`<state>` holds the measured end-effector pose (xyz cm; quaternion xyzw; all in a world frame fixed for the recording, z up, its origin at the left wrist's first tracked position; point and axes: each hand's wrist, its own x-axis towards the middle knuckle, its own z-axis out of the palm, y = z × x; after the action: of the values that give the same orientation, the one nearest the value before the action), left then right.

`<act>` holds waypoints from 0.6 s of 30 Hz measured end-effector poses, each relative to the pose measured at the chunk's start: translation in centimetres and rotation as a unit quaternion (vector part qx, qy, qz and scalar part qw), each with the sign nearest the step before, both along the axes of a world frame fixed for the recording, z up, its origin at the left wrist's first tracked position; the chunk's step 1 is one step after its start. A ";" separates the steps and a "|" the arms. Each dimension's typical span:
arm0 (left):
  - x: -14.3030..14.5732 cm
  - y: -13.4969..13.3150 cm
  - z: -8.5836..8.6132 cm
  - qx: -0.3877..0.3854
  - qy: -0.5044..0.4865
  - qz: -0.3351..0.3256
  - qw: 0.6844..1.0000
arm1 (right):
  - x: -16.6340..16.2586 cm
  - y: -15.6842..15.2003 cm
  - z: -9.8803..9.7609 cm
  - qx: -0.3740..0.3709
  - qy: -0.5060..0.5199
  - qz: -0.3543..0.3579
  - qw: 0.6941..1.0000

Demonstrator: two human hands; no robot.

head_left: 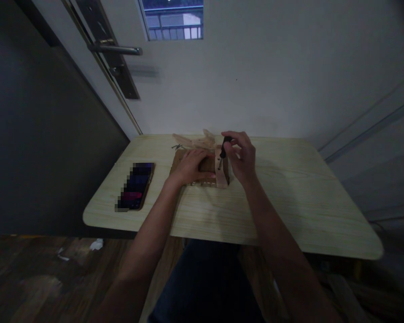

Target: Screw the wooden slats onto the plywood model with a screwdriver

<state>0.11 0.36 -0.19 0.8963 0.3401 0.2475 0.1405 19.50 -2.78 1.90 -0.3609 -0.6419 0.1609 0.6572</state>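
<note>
My right hand (244,154) grips the dark handle of a screwdriver (225,147), its shaft pointing down at a pale strip (221,178). One or two small screw-like bits show on that strip near the tip; whether the tip sits in a screw head is too small to tell. The strip lies across the right end of a flat brown board (207,165), which has small marks along its front edge. My left hand (189,167) rests on the board with thumb and fingers apart, the thumb reaching toward the strip.
Behind the board lie a crumpled tan wrapper (198,142) and a few thin dark pieces (177,146), perhaps screws. A phone (137,186) lies at the left of the pale wooden table (289,202). A white door with a lever handle (117,49) stands behind.
</note>
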 end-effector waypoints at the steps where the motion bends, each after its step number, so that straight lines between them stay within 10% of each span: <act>1: 0.0 0.0 0.0 -0.002 0.001 0.000 1.000 | 0.0 -0.1 0.1 0.000 0.000 0.013 1.000; 18: -0.1 -0.1 0.1 -0.008 0.000 0.001 1.000 | 0.0 0.4 -0.2 -0.026 0.035 0.006 0.999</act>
<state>0.04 0.29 -0.06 0.8950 0.3427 0.2446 0.1475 19.51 -2.39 1.69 -0.3684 -0.6159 0.1940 0.6688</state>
